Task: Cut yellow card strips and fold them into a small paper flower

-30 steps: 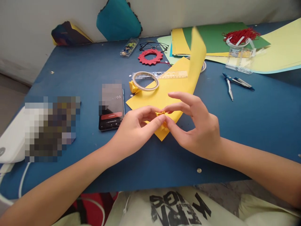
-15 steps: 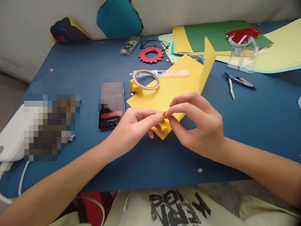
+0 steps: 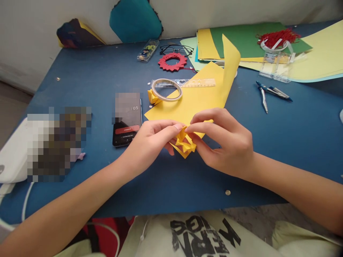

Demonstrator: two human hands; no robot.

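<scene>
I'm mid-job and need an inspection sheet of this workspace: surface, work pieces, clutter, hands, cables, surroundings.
Surface: blue table, with small round metal studs; no spill seen.
Work pieces: folded yellow paper piece in the fingers, above a yellow sheet with one corner curling up.
Clutter: tape roll overlapping the clear ruler; phone left of the sheet; red paper ring behind; green paper at the back.
Left hand: pinching the folded piece.
Right hand: fingertips on the same piece.
Cables: white cable by the white device, far left.
Surroundings: pale wall behind; no other person seen.
</scene>
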